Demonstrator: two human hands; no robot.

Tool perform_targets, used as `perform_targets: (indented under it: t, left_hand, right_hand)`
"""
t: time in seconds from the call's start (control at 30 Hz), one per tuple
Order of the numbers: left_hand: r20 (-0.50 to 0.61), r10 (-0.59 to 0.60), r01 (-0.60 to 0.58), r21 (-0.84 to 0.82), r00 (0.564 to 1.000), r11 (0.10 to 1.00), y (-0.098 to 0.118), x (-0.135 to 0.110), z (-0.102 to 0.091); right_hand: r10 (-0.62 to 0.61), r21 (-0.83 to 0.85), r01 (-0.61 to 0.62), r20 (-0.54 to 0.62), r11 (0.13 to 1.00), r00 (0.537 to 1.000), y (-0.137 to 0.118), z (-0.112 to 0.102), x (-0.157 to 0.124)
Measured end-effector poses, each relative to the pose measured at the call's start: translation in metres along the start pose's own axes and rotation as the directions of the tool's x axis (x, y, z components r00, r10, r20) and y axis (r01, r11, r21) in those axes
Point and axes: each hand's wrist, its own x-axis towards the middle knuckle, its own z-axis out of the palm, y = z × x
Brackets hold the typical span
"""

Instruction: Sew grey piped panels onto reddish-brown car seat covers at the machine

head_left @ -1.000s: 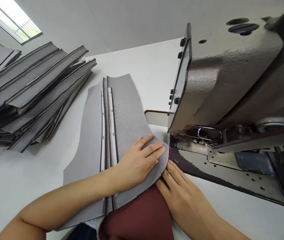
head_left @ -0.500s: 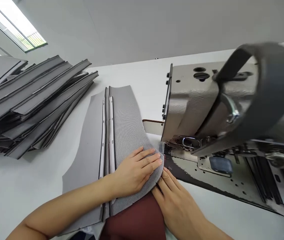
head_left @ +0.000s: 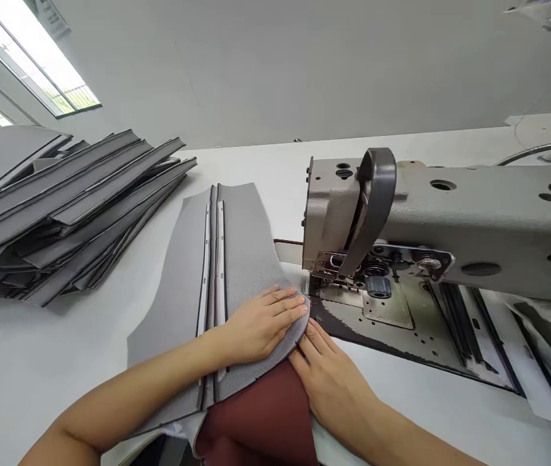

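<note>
A grey textured fabric panel (head_left: 249,259) with two raised seams and pale slotted strips lies in front of me, its rounded corner close to the needle area of a sewing machine (head_left: 338,220). My left hand (head_left: 259,327) rests flat on that corner, fingers stretched toward the machine. Along the panel's curved edge, my right hand (head_left: 334,372) lies with straight fingers, their tips touching the edge. Dark red material (head_left: 260,414) shows beneath the panel and hangs toward me, partly under my right hand. The needle itself is hidden behind the machine head.
A stack of similar grey panels (head_left: 91,207) leans across the white table (head_left: 86,349) at the left. The machine's metal bed plate (head_left: 377,323) stretches to the right, with a dark curved band (head_left: 382,188) on its head. A grey wall (head_left: 275,71) stands behind.
The camera view has shifted, so the whole machine arm shows and the dark band looks smaller. Both hands keep nearly the same place on the panel, whose corner stays by the machine.
</note>
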Motion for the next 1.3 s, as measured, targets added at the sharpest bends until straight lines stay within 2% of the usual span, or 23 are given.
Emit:
perform_targets:
  t: [0.3,0.5,0.77,1.07,1.3]
  left_hand:
    - [0.053,0.007,-0.008,0.008,0.999,1.000,0.0056,-0.0003,-0.0059]
    - [0.040,0.034,-0.035,0.012,0.999,0.999,0.0014,0.0010,-0.0064]
    - [0.055,0.046,-0.048,0.029,0.997,0.998,-0.0006,0.0030,-0.0072]
    - [0.014,0.050,-0.050,0.025,0.999,0.998,0.0001,0.0060,-0.0086]
    - [0.068,0.052,-0.054,0.032,0.996,0.998,-0.0002,0.0059,-0.0073]
  right_hand:
    - [-0.027,0.012,0.028,-0.091,1.000,0.996,-0.0043,0.0002,-0.0006]
    - [0.030,0.043,-0.026,-0.095,0.999,0.995,-0.0045,0.0011,-0.0008]
    - [0.025,0.095,-0.010,-0.159,0.995,0.987,-0.0033,-0.0014,-0.0008]
    - [0.013,0.069,-0.002,-0.155,0.998,0.988,-0.0040,-0.0068,0.0022]
    - [0.000,0.046,0.005,-0.104,0.999,0.995,-0.0076,-0.0066,-0.0003]
